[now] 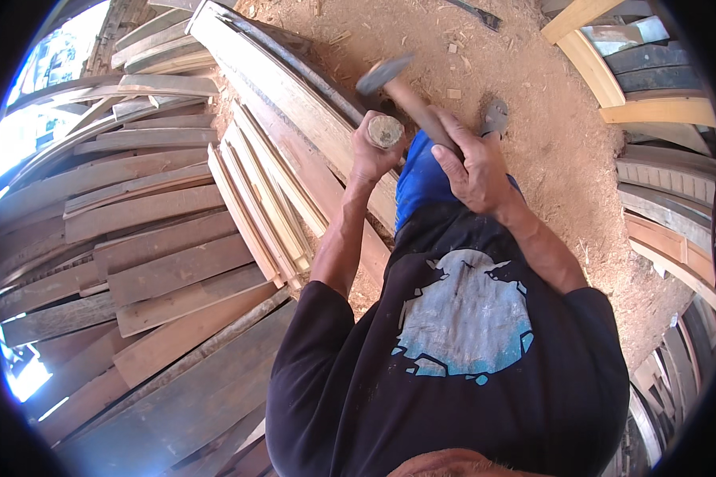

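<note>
White daylight glare burns out the left edge; fisheye distortion curves the planks (179, 269)

My T-shirt (453, 413) is black and loose, with wide short sleeves (310, 330). It bears a large, rounded, pale grey print (465, 314), mottled inside and turning light blue toward its lower edge, where jagged, angular chips (429, 366) break away. My legwear (418, 187) is bright blue; its length I cannot tell. My forearms (545, 248), left hand (364, 157) and right hand (480, 171) are bare.
</note>
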A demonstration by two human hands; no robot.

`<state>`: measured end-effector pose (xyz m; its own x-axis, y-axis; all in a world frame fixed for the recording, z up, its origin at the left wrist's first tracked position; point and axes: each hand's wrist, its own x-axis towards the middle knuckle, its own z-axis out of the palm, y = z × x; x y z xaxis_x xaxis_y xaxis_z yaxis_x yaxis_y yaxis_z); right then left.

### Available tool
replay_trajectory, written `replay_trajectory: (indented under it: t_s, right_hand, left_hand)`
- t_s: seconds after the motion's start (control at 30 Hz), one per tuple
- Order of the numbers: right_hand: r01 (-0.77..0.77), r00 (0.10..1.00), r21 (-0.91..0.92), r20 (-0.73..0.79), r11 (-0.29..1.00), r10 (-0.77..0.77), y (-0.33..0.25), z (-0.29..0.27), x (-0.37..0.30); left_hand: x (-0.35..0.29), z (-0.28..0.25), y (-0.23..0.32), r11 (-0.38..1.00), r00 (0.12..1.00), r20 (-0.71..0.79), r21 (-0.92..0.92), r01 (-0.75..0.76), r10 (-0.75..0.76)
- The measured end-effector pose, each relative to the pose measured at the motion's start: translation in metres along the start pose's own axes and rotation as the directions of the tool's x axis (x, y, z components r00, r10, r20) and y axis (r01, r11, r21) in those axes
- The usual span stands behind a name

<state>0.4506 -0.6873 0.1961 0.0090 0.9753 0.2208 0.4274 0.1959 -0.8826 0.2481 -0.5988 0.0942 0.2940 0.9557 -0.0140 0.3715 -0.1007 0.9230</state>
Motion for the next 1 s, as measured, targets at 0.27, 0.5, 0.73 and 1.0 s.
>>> replay_trajectory:
  t_s: [0.27,0.5,0.73,1.0]
  right_hand:
    - [-0.182,0.963,-0.012,0.2,0.983,0.18,0.007,-0.008,-0.008]
    - [-0.152,0.971,-0.043,0.18,0.987,0.157,0.017,0.004,-0.023]
    - [-0.172,0.985,0.245,0.018,0.954,0.173,-0.008,-0.007,-0.013]
    - [-0.354,0.915,0.354,-0.062,0.866,0.399,0.003,-0.026,-0.01]
  left_hand:
    - [-0.016,0.013,-0.017,0.992,0.997,-0.026,-0.103,-0.078,0.076]
    - [0.002,-0.001,-0.011,0.99,0.997,-0.006,-0.118,-0.072,0.071]
    - [0.011,0.02,-0.013,1.0,0.957,-0.29,0.012,-0.001,0.005]
    - [0.064,-0.019,-0.011,0.982,0.953,-0.287,-0.183,0.044,-0.096]
